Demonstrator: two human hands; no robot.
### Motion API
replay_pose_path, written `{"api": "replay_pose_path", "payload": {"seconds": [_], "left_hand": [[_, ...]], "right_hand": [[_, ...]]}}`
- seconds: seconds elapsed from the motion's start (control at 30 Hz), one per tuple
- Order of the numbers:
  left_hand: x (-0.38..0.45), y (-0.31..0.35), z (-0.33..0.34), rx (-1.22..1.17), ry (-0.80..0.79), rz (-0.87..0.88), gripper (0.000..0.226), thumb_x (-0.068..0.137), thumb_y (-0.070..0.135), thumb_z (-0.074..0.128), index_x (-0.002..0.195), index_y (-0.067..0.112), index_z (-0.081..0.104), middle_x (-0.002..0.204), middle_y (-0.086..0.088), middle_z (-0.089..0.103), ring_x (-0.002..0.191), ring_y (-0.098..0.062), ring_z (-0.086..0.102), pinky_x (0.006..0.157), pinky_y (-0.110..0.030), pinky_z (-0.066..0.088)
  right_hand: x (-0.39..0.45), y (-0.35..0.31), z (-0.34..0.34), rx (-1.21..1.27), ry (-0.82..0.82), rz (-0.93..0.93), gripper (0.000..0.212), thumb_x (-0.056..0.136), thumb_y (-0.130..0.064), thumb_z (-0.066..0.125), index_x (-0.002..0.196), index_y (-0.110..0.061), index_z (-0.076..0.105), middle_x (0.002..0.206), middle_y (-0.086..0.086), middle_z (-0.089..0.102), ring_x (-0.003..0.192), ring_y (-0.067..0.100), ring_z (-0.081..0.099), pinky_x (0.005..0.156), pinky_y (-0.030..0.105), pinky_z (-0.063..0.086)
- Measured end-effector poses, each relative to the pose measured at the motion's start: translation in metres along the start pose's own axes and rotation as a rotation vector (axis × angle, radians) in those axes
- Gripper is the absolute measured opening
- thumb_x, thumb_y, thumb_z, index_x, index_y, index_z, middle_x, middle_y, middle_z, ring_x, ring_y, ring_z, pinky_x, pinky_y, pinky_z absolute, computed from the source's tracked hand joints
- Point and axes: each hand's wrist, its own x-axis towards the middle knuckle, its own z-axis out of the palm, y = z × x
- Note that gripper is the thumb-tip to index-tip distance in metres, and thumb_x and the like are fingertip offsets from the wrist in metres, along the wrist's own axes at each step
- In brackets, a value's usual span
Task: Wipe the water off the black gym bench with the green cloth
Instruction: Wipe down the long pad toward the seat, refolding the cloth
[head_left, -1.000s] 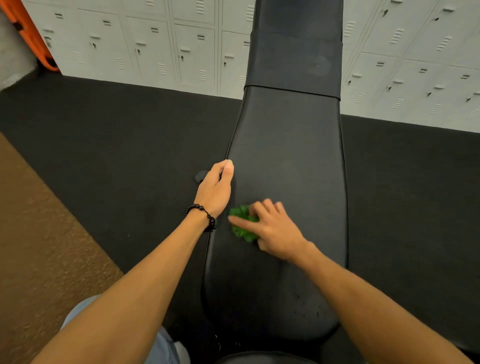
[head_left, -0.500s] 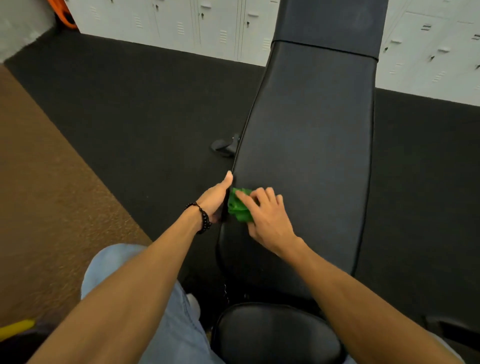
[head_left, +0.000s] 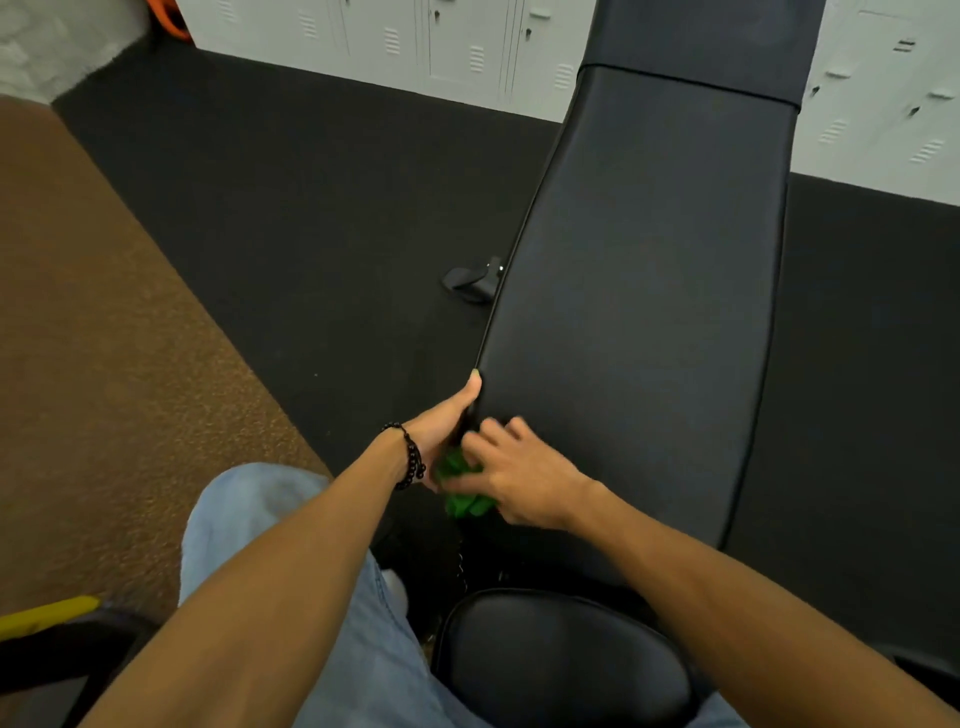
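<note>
The black gym bench (head_left: 639, 312) runs away from me as a long backrest pad, with its round seat pad (head_left: 561, 660) close below. My right hand (head_left: 524, 478) holds the bunched green cloth (head_left: 465, 501) against the pad's near left corner, thumb across the cloth. Most of the cloth is hidden under the palm. My left hand (head_left: 447, 421), wearing a black bead bracelet, clasps the pad's left edge just beside it, thumb on top and fingers hidden below. No water drops are visible on the pad.
A black frame foot (head_left: 470, 283) sticks out on the dark rubber floor left of the bench. Grey lockers (head_left: 457, 47) line the far wall. Brown flooring (head_left: 104, 364) lies to the left, a yellow object (head_left: 47, 616) at the lower left. My jeans-clad knee (head_left: 270, 519) is below.
My right hand slid the cloth left and toward me, from mid-pad to the near left corner. My left hand shifted from resting on the edge to clasping it. The camera tilted down.
</note>
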Motion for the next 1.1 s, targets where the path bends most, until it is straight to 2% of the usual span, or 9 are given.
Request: {"api": "replay_pose_path", "payload": {"seconds": [0.07,0.2,0.27,0.33,0.43,0.6,0.77,0.9,1.1], "left_hand": [[0.001,-0.006,-0.001,-0.031,0.042,-0.025,0.109,0.056,0.1,0.039,0.137,0.028,0.049,0.137,-0.005,0.052,0.122,-0.032,0.053,0.095,-0.056,0.045],[-0.005,-0.006,-0.003,0.077,0.119,-0.039,0.125,0.046,0.104,0.039,0.145,0.028,0.042,0.145,-0.009,0.05,0.127,-0.035,0.051,0.1,-0.061,0.043],[-0.005,0.0,-0.008,0.167,0.213,0.008,0.111,0.063,0.098,0.033,0.146,0.025,0.043,0.146,-0.007,0.05,0.131,-0.032,0.048,0.1,-0.057,0.042],[-0.007,0.008,-0.012,0.103,0.296,0.092,0.09,0.079,0.087,0.032,0.14,0.024,0.051,0.139,-0.003,0.054,0.128,-0.029,0.05,0.096,-0.054,0.042],[-0.009,0.021,-0.013,-0.133,0.458,0.315,0.049,0.097,0.061,0.04,0.101,0.019,0.067,0.106,-0.003,0.066,0.099,-0.023,0.062,0.087,-0.044,0.05],[-0.002,0.038,-0.012,-0.3,0.614,0.54,0.032,0.098,0.039,0.054,0.076,0.018,0.062,0.084,0.0,0.071,0.086,-0.018,0.068,0.074,-0.035,0.05],[0.012,0.062,-0.02,-0.392,0.608,0.62,0.032,0.099,0.042,0.053,0.088,0.014,0.066,0.095,-0.004,0.073,0.091,-0.018,0.069,0.086,-0.038,0.054],[0.012,0.09,-0.017,-0.367,0.487,0.618,0.035,0.1,0.049,0.046,0.104,0.02,0.066,0.104,0.004,0.071,0.098,-0.012,0.066,0.09,-0.044,0.052],[0.006,0.105,-0.02,-0.248,0.392,0.611,0.039,0.1,0.05,0.043,0.108,0.018,0.065,0.099,0.0,0.073,0.088,-0.014,0.071,0.074,-0.034,0.051]], "right_hand": [[0.007,-0.004,-0.003,0.07,0.059,0.227,0.058,0.067,-0.021,0.075,0.121,-0.037,0.065,0.107,0.005,0.048,0.096,0.028,0.036,0.071,0.043,0.039],[0.001,-0.032,0.003,-0.042,-0.195,-0.14,0.044,0.082,-0.032,0.067,0.124,-0.043,0.063,0.127,0.005,0.043,0.114,0.031,0.035,0.083,0.046,0.037],[0.004,-0.023,-0.008,-0.087,-0.196,-0.125,0.044,0.084,-0.031,0.064,0.125,-0.046,0.062,0.128,0.003,0.043,0.116,0.03,0.035,0.085,0.046,0.036],[0.018,0.001,-0.021,-0.058,-0.081,0.095,0.048,0.079,-0.027,0.067,0.124,-0.044,0.063,0.13,0.003,0.043,0.118,0.03,0.034,0.087,0.047,0.035],[0.035,0.027,-0.04,-0.044,0.053,0.375,0.042,0.077,-0.029,0.065,0.119,-0.032,0.067,0.133,0.004,0.044,0.123,0.03,0.032,0.094,0.049,0.032],[0.03,0.031,-0.031,-0.038,-0.04,-0.108,0.037,0.083,-0.044,0.051,0.109,-0.026,0.071,0.123,0.003,0.056,0.121,0.03,0.045,0.097,0.049,0.037],[0.051,0.103,-0.041,-0.098,0.026,-0.075,0.038,0.087,-0.046,0.044,0.112,-0.035,0.069,0.144,0.001,0.05,0.142,0.03,0.035,0.116,0.05,0.029],[0.068,0.164,-0.069,-0.104,0.104,-0.002,0.04,0.082,-0.045,0.048,0.107,-0.027,0.073,0.134,0.005,0.062,0.132,0.033,0.051,0.108,0.046,0.043],[0.082,0.24,-0.113,-0.073,0.39,0.412,0.028,0.082,-0.02,0.068,0.105,-0.005,0.074,0.131,0.018,0.062,0.13,0.043,0.05,0.11,0.051,0.038]]}}
